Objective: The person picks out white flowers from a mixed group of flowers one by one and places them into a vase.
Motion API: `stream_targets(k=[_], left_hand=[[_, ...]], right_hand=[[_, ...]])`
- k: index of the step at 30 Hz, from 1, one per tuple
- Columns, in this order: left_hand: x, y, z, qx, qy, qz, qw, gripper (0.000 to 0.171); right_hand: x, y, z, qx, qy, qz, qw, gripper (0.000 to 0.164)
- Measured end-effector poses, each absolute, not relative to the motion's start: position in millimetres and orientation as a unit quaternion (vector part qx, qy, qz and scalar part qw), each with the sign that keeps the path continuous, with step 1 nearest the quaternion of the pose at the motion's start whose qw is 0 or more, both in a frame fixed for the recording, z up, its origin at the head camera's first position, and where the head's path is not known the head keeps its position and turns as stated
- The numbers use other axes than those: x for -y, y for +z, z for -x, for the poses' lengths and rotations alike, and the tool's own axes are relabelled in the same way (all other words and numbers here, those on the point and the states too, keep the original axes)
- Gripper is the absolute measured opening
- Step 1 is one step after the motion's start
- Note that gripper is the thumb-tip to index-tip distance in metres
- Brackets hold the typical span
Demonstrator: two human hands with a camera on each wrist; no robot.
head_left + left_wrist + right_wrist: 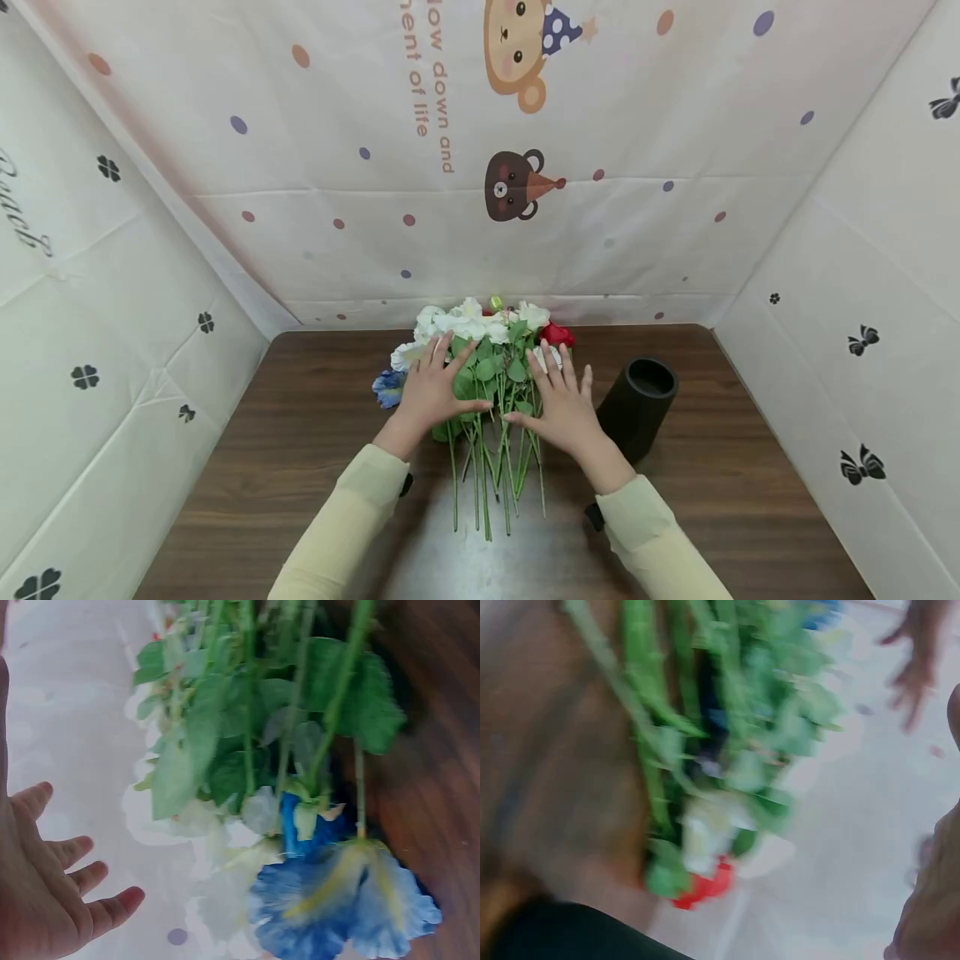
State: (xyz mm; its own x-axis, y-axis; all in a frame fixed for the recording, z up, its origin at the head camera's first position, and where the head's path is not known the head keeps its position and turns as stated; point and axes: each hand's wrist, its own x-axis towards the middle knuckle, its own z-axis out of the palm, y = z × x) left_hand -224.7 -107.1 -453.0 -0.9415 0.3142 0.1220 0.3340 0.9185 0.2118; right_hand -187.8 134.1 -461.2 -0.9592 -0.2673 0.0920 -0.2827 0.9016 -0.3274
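Note:
A bunch of flowers lies on the table with its green stems [484, 492] towards me. White blooms [461, 321] fill its far end, a red one [557, 334] is at the right and a blue one [387, 388] at the left. Over the left side of the bunch, my left hand [429, 393] spreads its fingers and thumb. My right hand [562, 417] is spread likewise over the right side. Neither hand grips anything. In the left wrist view the blue flower [345, 900] hangs large beside the left fingers. The right wrist view is blurred.
A black cylindrical vase [637, 408] stands just right of my right hand. Brown wood tabletop [300, 467] spreads around the bunch. A printed white cloth [600, 242] rises behind the table, with more cloth at both sides.

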Motion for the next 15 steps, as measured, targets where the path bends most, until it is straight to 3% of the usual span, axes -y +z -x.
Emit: stream_targets(k=[7,15], left_hand=[[103.5,-435.0,227.6,0.973,-0.162,0.154,0.06,0.096],[96.8,-431.9,234.6,0.959,-0.26,0.106,0.047,0.06]], right_hand=[[-154.3,-420.5,154.6,0.963,0.211,-0.113,0.126,0.12],[-202.6,-422.8,134.2,0.913,0.293,-0.052,0.28,0.116]])
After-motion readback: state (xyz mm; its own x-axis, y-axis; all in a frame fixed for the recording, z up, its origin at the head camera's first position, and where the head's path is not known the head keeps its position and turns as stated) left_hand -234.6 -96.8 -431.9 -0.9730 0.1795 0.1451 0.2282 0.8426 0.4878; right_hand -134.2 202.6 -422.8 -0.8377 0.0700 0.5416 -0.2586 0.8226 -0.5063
